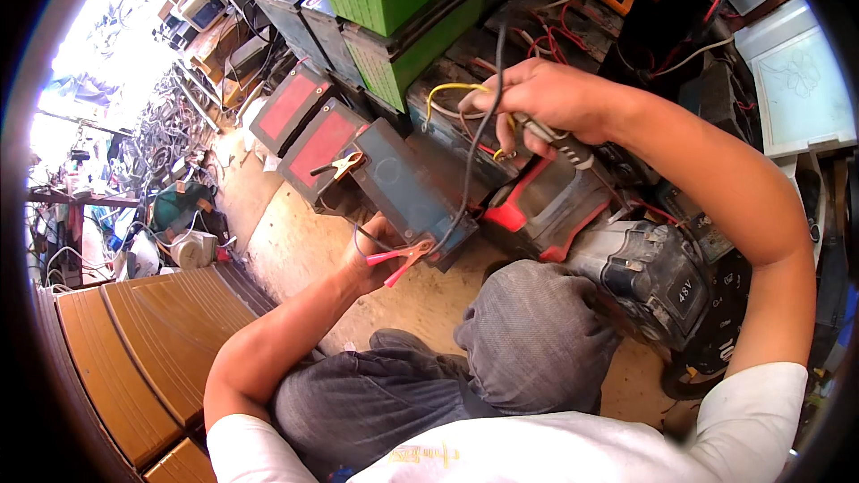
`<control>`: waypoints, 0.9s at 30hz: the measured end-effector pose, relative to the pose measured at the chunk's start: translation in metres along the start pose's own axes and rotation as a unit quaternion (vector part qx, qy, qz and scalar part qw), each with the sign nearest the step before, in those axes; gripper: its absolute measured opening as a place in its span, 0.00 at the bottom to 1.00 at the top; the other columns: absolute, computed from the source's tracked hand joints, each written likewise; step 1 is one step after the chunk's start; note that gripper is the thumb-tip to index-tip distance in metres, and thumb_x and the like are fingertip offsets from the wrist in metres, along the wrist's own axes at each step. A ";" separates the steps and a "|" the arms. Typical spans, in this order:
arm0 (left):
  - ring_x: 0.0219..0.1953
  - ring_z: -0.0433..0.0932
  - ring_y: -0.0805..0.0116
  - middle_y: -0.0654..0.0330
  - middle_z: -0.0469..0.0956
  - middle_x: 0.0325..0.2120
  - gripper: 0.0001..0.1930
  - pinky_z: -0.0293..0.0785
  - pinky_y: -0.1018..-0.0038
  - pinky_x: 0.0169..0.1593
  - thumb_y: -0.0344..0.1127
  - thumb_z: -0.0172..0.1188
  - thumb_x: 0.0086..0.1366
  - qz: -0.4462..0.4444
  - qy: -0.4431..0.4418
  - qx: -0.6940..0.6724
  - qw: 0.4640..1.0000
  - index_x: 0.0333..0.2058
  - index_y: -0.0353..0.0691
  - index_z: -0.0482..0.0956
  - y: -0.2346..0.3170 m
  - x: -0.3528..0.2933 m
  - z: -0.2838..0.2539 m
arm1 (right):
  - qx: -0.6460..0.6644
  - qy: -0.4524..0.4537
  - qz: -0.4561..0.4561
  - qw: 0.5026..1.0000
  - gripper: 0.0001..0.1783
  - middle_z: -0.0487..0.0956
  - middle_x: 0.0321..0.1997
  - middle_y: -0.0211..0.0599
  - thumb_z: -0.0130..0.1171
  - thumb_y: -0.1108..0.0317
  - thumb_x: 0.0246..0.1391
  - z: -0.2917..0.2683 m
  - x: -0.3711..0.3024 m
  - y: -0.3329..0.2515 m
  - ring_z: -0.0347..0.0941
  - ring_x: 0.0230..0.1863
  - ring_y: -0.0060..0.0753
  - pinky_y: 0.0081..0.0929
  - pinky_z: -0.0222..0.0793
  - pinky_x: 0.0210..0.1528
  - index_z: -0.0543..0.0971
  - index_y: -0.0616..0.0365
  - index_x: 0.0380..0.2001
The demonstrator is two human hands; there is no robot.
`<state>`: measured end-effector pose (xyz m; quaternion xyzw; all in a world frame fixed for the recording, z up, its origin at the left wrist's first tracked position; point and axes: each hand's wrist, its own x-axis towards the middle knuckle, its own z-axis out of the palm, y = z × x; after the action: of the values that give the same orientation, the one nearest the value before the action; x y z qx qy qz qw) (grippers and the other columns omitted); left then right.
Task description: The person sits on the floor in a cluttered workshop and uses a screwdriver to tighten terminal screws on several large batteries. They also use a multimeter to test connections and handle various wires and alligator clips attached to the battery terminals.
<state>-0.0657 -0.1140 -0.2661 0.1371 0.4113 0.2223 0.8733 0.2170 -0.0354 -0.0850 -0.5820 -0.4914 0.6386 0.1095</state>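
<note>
My left hand (pixel 379 238) grips the near end of a dark blue-grey, block-shaped battery (pixel 407 177); its fingertips are partly hidden by the block. Beside that hand an alligator clip with red handles (pixel 412 256) sits at the battery's end. A second alligator clip (pixel 340 165), copper-coloured, lies farther up, over a red-topped block (pixel 324 141). Above the red-and-black battery pack (pixel 559 197), my right hand (pixel 559 103) is closed around thin wires, among them a yellow wire (pixel 452 87). A grey ribbed cable sleeve (pixel 573 154) sticks out below its palm; a black cable (pixel 498 54) passes its fingertips.
Green-sided batteries (pixel 385 72) stand stacked ahead. A dusty grey-and-black battery case (pixel 635 273) sits right of my knee. Brown ridged panels (pixel 152 340) lie at left, with heaped cables (pixel 161 139) beyond. A pale tray (pixel 796 80) stands at far right.
</note>
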 end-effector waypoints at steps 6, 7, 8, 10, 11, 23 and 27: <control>0.45 0.81 0.58 0.51 0.80 0.42 0.18 0.78 0.61 0.51 0.42 0.47 0.68 -0.009 0.045 0.007 0.999 0.46 0.35 0.75 0.002 0.012 -0.008 | 0.137 0.064 0.049 0.987 0.12 0.80 0.30 0.50 0.51 0.66 0.58 -0.005 -0.023 0.014 0.69 0.13 0.26 0.27 0.66 0.13 0.76 0.67 0.33; 0.46 0.80 0.56 0.50 0.80 0.43 0.19 0.77 0.60 0.52 0.42 0.48 0.67 0.004 0.037 0.030 0.999 0.47 0.34 0.74 0.000 0.012 -0.009 | 0.158 0.051 0.040 0.985 0.13 0.80 0.30 0.51 0.52 0.65 0.57 -0.004 -0.025 0.015 0.69 0.13 0.26 0.27 0.66 0.13 0.77 0.66 0.33; 0.47 0.80 0.55 0.49 0.80 0.43 0.19 0.77 0.60 0.53 0.43 0.48 0.66 0.003 0.026 0.023 0.999 0.48 0.33 0.74 -0.001 0.013 -0.011 | 0.160 0.069 0.058 0.983 0.13 0.80 0.29 0.52 0.53 0.64 0.57 -0.002 -0.026 0.015 0.69 0.12 0.26 0.27 0.66 0.13 0.77 0.66 0.33; 0.48 0.79 0.54 0.49 0.80 0.44 0.21 0.76 0.59 0.54 0.43 0.50 0.65 -0.006 0.005 0.015 1.000 0.49 0.33 0.74 0.001 0.014 -0.012 | 0.098 0.014 0.066 0.993 0.14 0.80 0.28 0.50 0.54 0.64 0.56 0.002 -0.021 0.012 0.69 0.13 0.25 0.27 0.66 0.14 0.77 0.67 0.34; 0.49 0.79 0.53 0.49 0.79 0.45 0.21 0.75 0.58 0.54 0.43 0.50 0.65 -0.002 -0.002 0.026 1.000 0.49 0.33 0.74 0.002 0.012 -0.012 | 0.061 -0.007 0.076 0.995 0.15 0.80 0.28 0.49 0.55 0.63 0.55 0.005 -0.016 0.010 0.68 0.13 0.25 0.27 0.66 0.14 0.77 0.68 0.34; 0.57 0.72 0.51 0.49 0.71 0.56 0.42 0.71 0.58 0.59 0.71 0.45 0.62 0.027 -0.048 0.005 0.998 0.63 0.43 0.60 0.008 0.000 -0.014 | -0.193 -0.150 -0.021 0.969 0.38 0.79 0.39 0.34 0.62 0.57 0.47 0.035 0.043 -0.012 0.70 0.29 0.23 0.23 0.67 0.26 0.69 0.64 0.61; 0.59 0.68 0.50 0.47 0.67 0.58 0.38 0.69 0.54 0.60 0.65 0.46 0.66 0.027 -0.031 -0.029 0.999 0.64 0.42 0.58 0.010 0.006 -0.018 | -0.244 -0.220 0.078 0.941 0.30 0.80 0.45 0.41 0.64 0.48 0.53 0.039 0.051 -0.024 0.77 0.44 0.34 0.32 0.71 0.33 0.75 0.63 0.48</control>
<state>-0.0793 -0.1011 -0.2770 0.1290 0.3739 0.2531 0.8829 0.1581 -0.0069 -0.1057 -0.4728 -0.5965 0.6180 -0.1967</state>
